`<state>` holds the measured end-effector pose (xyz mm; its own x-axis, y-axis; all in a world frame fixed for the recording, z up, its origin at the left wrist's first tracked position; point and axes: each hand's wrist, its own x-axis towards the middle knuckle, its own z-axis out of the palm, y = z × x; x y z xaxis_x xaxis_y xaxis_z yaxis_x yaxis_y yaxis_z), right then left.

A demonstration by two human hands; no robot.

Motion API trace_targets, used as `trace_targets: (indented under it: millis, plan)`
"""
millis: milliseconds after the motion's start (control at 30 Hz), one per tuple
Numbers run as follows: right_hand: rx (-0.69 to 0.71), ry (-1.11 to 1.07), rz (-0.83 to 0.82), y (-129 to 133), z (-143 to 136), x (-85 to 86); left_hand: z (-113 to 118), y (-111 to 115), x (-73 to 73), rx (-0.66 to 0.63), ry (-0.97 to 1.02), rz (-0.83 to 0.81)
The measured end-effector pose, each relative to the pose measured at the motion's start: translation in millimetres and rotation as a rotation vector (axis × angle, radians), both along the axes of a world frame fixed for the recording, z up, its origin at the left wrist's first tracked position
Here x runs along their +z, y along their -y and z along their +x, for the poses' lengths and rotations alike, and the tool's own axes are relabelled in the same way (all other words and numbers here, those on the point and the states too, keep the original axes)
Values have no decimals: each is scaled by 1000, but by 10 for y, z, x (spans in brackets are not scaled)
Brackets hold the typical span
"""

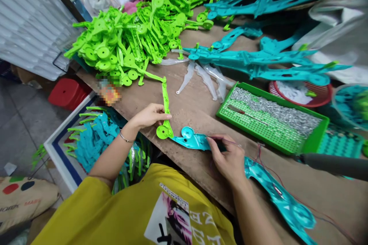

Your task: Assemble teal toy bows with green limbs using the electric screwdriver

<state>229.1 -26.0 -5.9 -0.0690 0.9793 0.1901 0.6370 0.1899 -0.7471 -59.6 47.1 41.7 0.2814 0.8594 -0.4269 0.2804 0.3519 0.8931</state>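
My left hand (152, 116) pinches a long lime-green plastic part (165, 97) with a round disc at its lower end. That disc end lies beside the tip of a turquoise plastic part (191, 141) with a round boss; whether the two touch is hard to tell. My right hand (230, 157) grips the turquoise part at its other end, partly covering it. A second turquoise piece (283, 195) lies on the table by my right forearm, with thin red wires (270, 172) beside it.
A big heap of lime-green parts (115, 42) covers the back left. Translucent blade-shaped pieces (205, 80) and stacked turquoise parts (230, 56) lie behind. To the right are a green tray (287, 147) of small metal pieces, a screwdriver (244, 113) and a dark tool handle (333, 164).
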Motion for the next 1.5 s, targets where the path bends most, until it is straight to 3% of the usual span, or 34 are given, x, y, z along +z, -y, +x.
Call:
trace_targets:
  millis: [100, 400, 567, 667, 767, 900, 1033, 1133, 1267, 1400, 1500]
  plan:
    - [-6, 2, -9, 8, -11, 10, 77, 98, -75, 143, 93, -11]
    - [-5, 28, 29, 13, -47, 56, 437, 259, -274, 409, 155, 24]
    - [19, 25, 82, 34, -38, 51, 516, 261, -379, 424, 161, 45]
    - [52, 46, 113, 53, -12, 33, 399, 213, -442, 432, 31, 150]
    - [80, 68, 155, 55, 9, 6, 224, 104, -456, 340, -115, 245]
    - [104, 82, 194, 34, 16, -22, 134, -165, -383, 116, -250, 356]
    - [116, 81, 224, 22, 16, -36, 252, -523, -273, -6, -450, 545]
    - [120, 80, 229, 19, 18, -46, 248, -743, -192, 15, -628, 694]
    - [123, 74, 226, 16, 18, -45, -69, -931, -105, 150, -882, 812]
    - [117, 79, 219, 8, 6, -5, -405, -971, 0, 57, -974, 864]
    - [112, 74, 220, 5, -12, 37, -430, -719, 177, -16, -940, 962]
